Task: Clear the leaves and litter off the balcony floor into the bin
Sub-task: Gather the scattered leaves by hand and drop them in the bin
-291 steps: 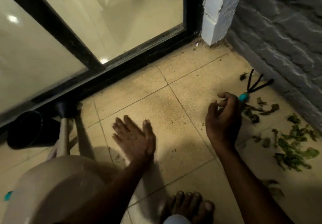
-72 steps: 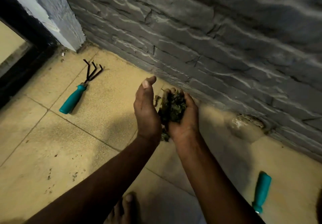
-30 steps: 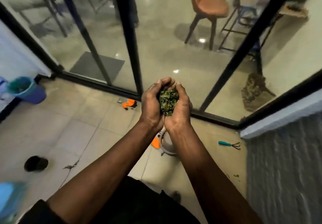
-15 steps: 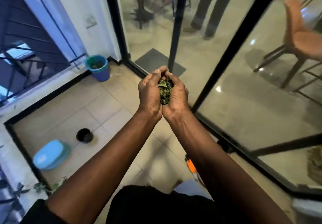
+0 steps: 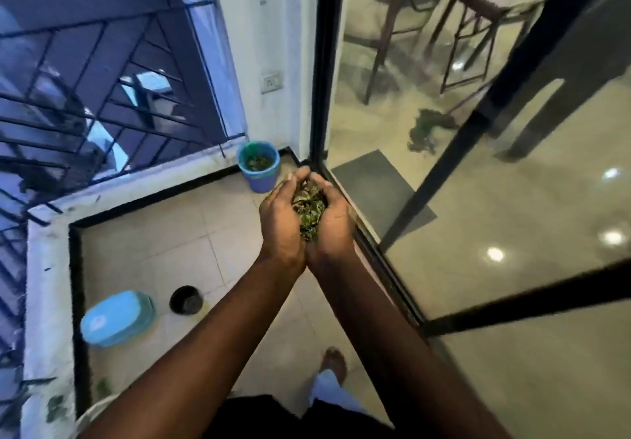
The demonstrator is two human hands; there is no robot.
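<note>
Leaves (image 5: 309,206) cupped above the tiled balcony floor (image 5: 164,233).
Your left hand (image 5: 283,220) and right hand (image 5: 336,223) curl together round them; the blue bin (image 5: 261,181) stands ahead in the corner where the railed ledge (image 5: 136,182) meets the white wall (image 5: 273,28).

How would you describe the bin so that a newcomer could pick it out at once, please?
Look to the far corner of the balcony floor, where the white wall meets the railing ledge. The bin stands upright there: a blue bucket with a green rim and leaves inside, unlike the low pale blue tub and small black pot nearer the camera.
</note>
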